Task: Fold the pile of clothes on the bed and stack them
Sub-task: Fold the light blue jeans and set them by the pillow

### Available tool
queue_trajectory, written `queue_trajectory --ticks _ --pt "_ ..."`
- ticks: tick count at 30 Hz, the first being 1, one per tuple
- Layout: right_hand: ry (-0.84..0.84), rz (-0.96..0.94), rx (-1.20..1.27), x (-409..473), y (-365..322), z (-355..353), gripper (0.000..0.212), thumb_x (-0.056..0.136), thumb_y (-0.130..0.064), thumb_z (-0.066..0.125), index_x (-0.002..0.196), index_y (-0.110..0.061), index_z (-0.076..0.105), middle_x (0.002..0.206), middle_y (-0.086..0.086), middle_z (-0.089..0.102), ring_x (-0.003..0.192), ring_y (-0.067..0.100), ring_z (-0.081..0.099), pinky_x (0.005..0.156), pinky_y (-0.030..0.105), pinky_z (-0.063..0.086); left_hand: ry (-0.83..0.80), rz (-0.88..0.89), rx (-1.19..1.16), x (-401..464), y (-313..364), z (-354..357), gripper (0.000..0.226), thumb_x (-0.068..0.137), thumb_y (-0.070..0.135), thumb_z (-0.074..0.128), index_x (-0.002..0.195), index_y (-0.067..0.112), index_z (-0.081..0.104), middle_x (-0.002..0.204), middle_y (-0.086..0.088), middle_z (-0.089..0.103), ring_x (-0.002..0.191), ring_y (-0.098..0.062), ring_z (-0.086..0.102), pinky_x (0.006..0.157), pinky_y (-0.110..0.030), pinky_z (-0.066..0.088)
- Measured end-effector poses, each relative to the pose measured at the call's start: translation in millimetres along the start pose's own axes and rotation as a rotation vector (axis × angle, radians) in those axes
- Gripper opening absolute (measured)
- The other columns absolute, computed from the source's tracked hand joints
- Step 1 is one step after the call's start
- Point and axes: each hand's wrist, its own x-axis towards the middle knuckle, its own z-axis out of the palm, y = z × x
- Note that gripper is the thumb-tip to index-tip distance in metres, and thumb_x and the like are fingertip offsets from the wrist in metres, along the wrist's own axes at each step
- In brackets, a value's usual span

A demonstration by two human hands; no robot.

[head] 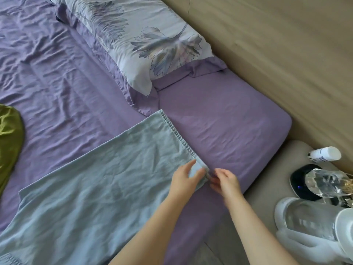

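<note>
Your light blue cotton garment (91, 180) lies spread flat across the near part of the bed (219, 119), which is covered in a wrinkled purple fitted sheet, and its gathered elastic waistband (177, 134) runs diagonally from the middle of the mattress down to your hands. Your left hand (184, 181) rests on the near end of that waistband with the corner of the fabric caught between thumb and fingers, so its grip is closed on the cloth. Your right hand (225, 181) sits just beside it at the same corner, fingers curled in towards the edge of the band; it is blurred, and you cannot tell whether its grip actually has the fabric. Both forearms reach in from the bottom of the view. At the far left edge of the bed lies an olive green crumpled garment (9, 138), well apart from the blue one. A pale pillow printed with large grey-blue leaves (145, 41) lies along the head of the bed against the beige wood-grain wall (277, 54). To your right, beside the mattress, a beige padded ledge (267, 196) carries a white cylindrical bottle (324, 154) lying on its side, a black glossy rounded device (303, 185), a clear crinkled plastic wrapper (328, 183) and a white and clear plastic appliance (313, 224).
</note>
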Motion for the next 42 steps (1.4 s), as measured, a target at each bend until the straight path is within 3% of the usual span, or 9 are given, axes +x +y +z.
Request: queue_trajectory --ticks 4,10,13,17,20,23,30,37,42 --pt "-0.039 0.001 0.029 -1 -3 -5 0.028 0.098 -0.039 0.047 0.103 -0.014 0.058 0.097 0.004 0.067 0.087 0.019 0.067 0.066 0.034 0.055 0.056 -0.051 0.358 3 -34 -2 0.038 0.097 0.023 0.049 0.134 0.02 0.055 0.138 -0.004 0.052 0.125 -0.022 0.047 0.104 -0.026 0.03" --pt "-0.113 -0.229 -0.378 -2 9 12 0.026 0.089 -0.004 0.06 0.109 -0.019 0.053 0.11 0.011 0.063 0.089 0.02 0.063 0.079 0.04 0.057 0.139 -0.091 0.835 -23 -91 -42 0.052 0.092 0.032 0.049 0.141 0.041 0.035 0.155 0.006 0.021 0.144 -0.022 0.012 0.111 -0.045 0.024" --pt "-0.013 -0.344 -0.685 -4 6 17 0.029 0.087 -0.002 0.06 0.113 -0.012 0.052 0.113 0.015 0.057 0.079 0.023 0.058 0.074 0.037 0.05 0.144 -0.31 0.83 -40 -118 -62 0.074 0.088 0.056 0.05 0.147 0.049 0.005 0.16 0.007 -0.011 0.147 -0.026 -0.011 0.112 -0.062 0.01" --pt "0.206 -0.718 -1.308 -26 8 36 0.044 0.081 -0.009 0.068 0.123 -0.016 0.056 0.12 0.01 0.05 0.1 0.029 0.053 0.084 0.039 0.043 0.203 -0.49 0.744 -61 -145 -91 0.096 0.077 0.073 0.052 0.148 0.045 -0.007 0.158 0.001 -0.023 0.146 -0.029 -0.017 0.11 -0.065 0.014" --pt "-0.011 -0.92 -1.431 -47 16 73 0.044 0.083 -0.016 0.067 0.125 -0.023 0.058 0.119 0.002 0.054 0.109 0.025 0.048 0.09 0.036 0.038 0.213 -0.534 0.689 -72 -153 -106 0.1 0.075 0.072 0.056 0.148 0.045 -0.008 0.158 0.0 -0.023 0.146 -0.03 -0.016 0.111 -0.064 0.015" --pt "-0.291 -0.845 -1.57 -59 39 109 0.055 0.089 -0.029 0.061 0.139 -0.032 0.04 0.134 -0.003 0.04 0.122 0.019 0.038 0.098 0.029 0.035 0.237 -0.586 0.637 -85 -164 -122 0.102 0.074 0.068 0.059 0.148 0.044 -0.007 0.158 0.0 -0.022 0.146 -0.029 -0.015 0.11 -0.064 0.015" --pt "-0.204 -0.651 -1.805 -96 67 162 0.065 0.089 -0.025 0.06 0.144 -0.028 0.024 0.149 0.008 0.015 0.133 0.027 0.026 0.096 0.033 0.042 0.343 -0.737 0.491 -145 -222 -184 0.102 0.076 0.064 0.061 0.15 0.041 -0.006 0.159 -0.003 -0.018 0.147 -0.028 -0.007 0.108 -0.054 0.029" --pt "-0.625 -0.907 -1.804 -175 133 273 0.07 0.091 -0.03 0.058 0.149 -0.029 0.02 0.16 0.006 0.001 0.146 0.025 0.005 0.111 0.04 0.028 0.422 -0.518 0.653 -200 -268 -232 0.067 0.093 0.038 0.049 0.15 0.028 0.016 0.16 0.003 0.006 0.138 -0.022 0.022 0.102 -0.034 0.035" --pt "-0.807 -1.067 -1.892 -220 186 336 0.067 0.094 -0.037 0.052 0.15 -0.028 0.016 0.161 0.004 0.001 0.147 0.025 0.0 0.114 0.044 0.02 0.597 -0.519 0.678 -228 -302 -281 0.063 0.092 0.02 0.046 0.149 0.033 0.021 0.16 -0.002 0.008 0.143 -0.024 0.014 0.113 -0.039 0.019"
